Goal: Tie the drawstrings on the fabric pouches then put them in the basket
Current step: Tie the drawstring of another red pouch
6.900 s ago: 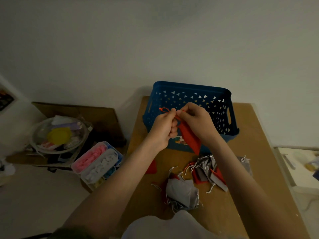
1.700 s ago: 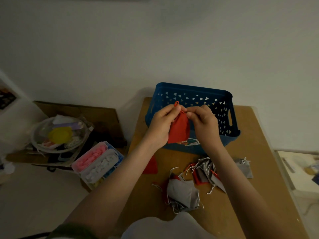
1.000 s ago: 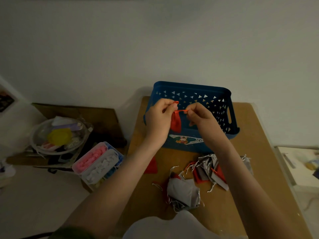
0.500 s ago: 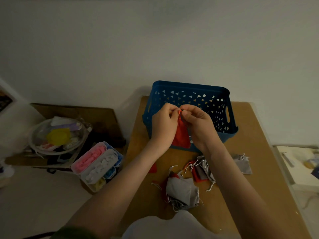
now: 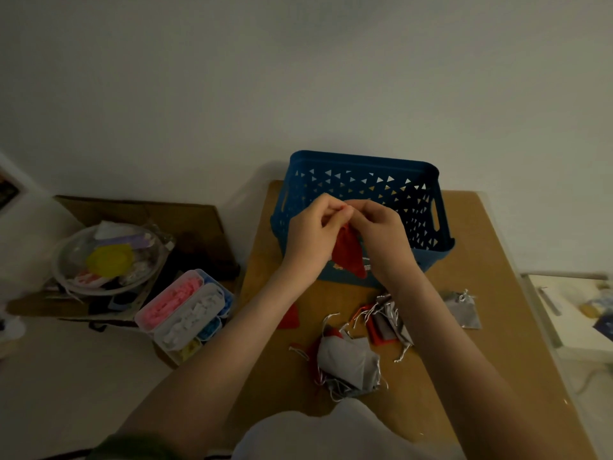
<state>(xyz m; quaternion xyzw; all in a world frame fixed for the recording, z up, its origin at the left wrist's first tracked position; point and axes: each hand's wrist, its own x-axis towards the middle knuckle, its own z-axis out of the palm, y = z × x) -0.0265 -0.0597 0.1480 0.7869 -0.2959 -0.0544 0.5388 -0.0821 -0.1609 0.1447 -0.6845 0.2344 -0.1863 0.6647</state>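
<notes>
A red fabric pouch (image 5: 349,254) hangs between my hands in front of the blue plastic basket (image 5: 365,167). My left hand (image 5: 313,234) and my right hand (image 5: 381,235) meet fingertip to fingertip at the pouch's top, each pinching its red drawstring. The string itself is mostly hidden by my fingers. On the brown table (image 5: 497,260) below lie several grey and red pouches: a grey one (image 5: 348,363) nearest me, a mixed heap (image 5: 386,322) behind it, and a single grey pouch (image 5: 462,308) to the right.
A small red piece (image 5: 290,317) lies on the table under my left forearm. Left of the table, on the floor, are a compartment box with pink and white clips (image 5: 185,310), a clear bowl of oddments (image 5: 106,257) and flat cardboard (image 5: 185,220).
One second ago my hands were apart, pulling the drawstring taut. They have since come together at the pouch's top and lowered slightly in front of the basket.
</notes>
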